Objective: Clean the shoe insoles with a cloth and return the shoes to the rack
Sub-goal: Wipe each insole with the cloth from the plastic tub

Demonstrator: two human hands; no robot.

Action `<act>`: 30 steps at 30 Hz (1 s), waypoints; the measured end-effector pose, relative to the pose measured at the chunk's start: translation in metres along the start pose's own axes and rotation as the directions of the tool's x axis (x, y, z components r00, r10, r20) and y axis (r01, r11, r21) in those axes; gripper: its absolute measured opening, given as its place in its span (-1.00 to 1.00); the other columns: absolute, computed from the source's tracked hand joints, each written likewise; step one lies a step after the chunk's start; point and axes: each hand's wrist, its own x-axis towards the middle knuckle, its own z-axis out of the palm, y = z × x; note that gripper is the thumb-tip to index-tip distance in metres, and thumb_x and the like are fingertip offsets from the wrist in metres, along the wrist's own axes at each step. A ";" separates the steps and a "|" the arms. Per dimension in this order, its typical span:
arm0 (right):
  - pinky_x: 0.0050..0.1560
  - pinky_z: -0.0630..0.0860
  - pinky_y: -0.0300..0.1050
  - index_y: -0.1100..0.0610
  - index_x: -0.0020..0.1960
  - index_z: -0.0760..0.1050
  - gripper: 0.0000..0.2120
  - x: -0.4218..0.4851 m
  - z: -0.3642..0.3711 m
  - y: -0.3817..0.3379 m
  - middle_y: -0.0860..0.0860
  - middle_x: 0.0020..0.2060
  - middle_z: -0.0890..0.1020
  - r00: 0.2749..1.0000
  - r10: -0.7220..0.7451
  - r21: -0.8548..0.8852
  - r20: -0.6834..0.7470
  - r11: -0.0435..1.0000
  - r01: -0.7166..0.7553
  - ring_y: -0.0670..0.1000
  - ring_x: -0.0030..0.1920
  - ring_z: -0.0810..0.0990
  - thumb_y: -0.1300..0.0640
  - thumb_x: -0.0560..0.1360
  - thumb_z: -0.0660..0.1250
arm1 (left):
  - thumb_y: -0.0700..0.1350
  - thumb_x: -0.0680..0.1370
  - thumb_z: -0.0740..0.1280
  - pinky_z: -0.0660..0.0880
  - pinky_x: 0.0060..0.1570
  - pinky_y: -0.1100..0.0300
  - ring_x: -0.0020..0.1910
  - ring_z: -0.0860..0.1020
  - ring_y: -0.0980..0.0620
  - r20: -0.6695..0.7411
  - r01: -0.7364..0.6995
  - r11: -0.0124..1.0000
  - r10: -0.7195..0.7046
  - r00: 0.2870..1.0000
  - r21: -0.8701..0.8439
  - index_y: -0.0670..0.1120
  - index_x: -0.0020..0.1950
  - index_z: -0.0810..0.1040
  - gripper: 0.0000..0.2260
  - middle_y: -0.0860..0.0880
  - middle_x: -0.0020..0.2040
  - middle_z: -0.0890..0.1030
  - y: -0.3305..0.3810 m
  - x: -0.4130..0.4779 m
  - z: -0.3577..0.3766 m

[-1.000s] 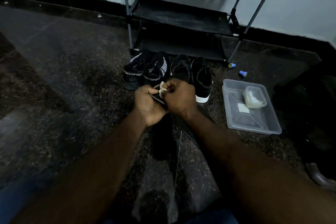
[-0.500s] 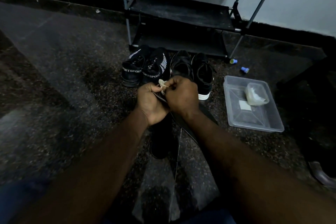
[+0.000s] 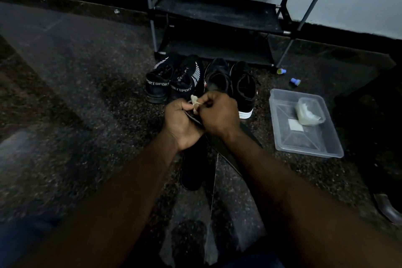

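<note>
Both hands meet low over the floor [image 3: 87, 93], in front of the rack [image 3: 217, 17]. The left hand [image 3: 182, 124] has its fingers curled round the upper edge of a dark insole [image 3: 250, 135] and holds it off the floor. The insole slants down to the right, passing under the right forearm. The right hand [image 3: 219, 115] is clenched on a small pale cloth [image 3: 194, 101], pinching it at the insole's upper end, just beside the left thumb. Whether the cloth presses on the insole is hidden by the fingers. What looks like a second insole [image 3: 193, 169] lies flat on the floor below the left wrist. Four black shoes stand in a row on the floor between the hands and the rack's bottom shelf, heels toward the person. The SPORT pair [image 3: 158, 85] is on the left and the plain pair [image 3: 243, 89] on the right, its outer shoe showing a white sole. To the right sits a clear tray [image 3: 309, 150] holding a small tub [image 3: 310, 111] and a white square. Two blue caps [image 3: 295, 82] lie between the tray and the rack's right leg.
</note>
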 end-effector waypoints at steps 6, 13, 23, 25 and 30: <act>-0.10 0.60 -0.19 -0.08 -0.22 0.64 -0.90 -0.015 0.004 0.002 -0.15 -0.25 0.72 0.994 -0.087 0.090 0.062 0.993 0.081 -0.17 -0.21 0.68 0.10 0.39 0.51 | -0.12 0.30 0.16 0.50 0.20 0.05 -0.02 0.61 -0.11 -0.033 -0.029 0.999 0.028 0.999 -0.034 -0.22 0.21 0.50 -0.49 -0.18 -0.02 0.59 0.002 -0.001 -0.005; -0.04 0.65 0.00 -0.10 -0.30 0.53 -0.83 -0.007 -0.022 0.004 -0.03 -0.20 0.73 0.995 -0.005 -0.077 -0.098 0.997 -0.002 0.06 -0.12 0.71 0.06 0.44 0.45 | -0.11 0.32 0.10 0.47 0.11 0.03 -0.01 0.56 -0.09 0.104 0.043 0.999 -0.041 0.994 -0.019 -0.17 0.02 0.57 -0.61 -0.13 -0.01 0.55 -0.008 -0.006 0.009; -0.07 0.65 0.03 -0.07 -0.13 0.62 -0.95 -0.032 -0.011 -0.003 -0.05 -0.20 0.73 0.992 -0.074 -0.107 -0.100 0.992 0.063 0.08 -0.13 0.71 0.04 0.41 0.41 | 0.03 0.53 0.22 0.52 0.20 0.02 0.00 0.64 -0.13 0.035 0.035 0.999 -0.035 0.999 0.012 -0.26 0.09 0.60 -0.61 -0.19 -0.05 0.66 -0.006 -0.011 0.013; -0.08 0.64 0.05 -0.03 -0.09 0.63 -0.92 -0.035 -0.011 -0.008 0.00 -0.18 0.73 0.988 -0.101 -0.176 -0.117 0.981 0.080 0.13 -0.12 0.69 0.04 0.43 0.39 | 0.02 0.54 0.28 0.53 0.19 0.05 0.01 0.64 -0.10 0.003 0.018 0.999 -0.018 1.000 0.034 -0.25 0.09 0.62 -0.65 -0.17 -0.03 0.65 -0.008 -0.015 0.019; -0.10 0.61 0.05 0.02 -0.03 0.64 -0.84 -0.036 -0.015 -0.012 0.08 -0.13 0.72 0.980 -0.076 -0.185 -0.184 0.982 0.042 0.20 -0.07 0.68 -0.04 0.53 0.37 | -0.12 0.66 0.22 0.51 0.21 0.08 -0.02 0.64 -0.04 -0.079 0.055 0.989 -0.045 0.996 0.136 -0.16 0.05 0.63 -0.79 -0.10 -0.03 0.67 -0.011 -0.024 0.021</act>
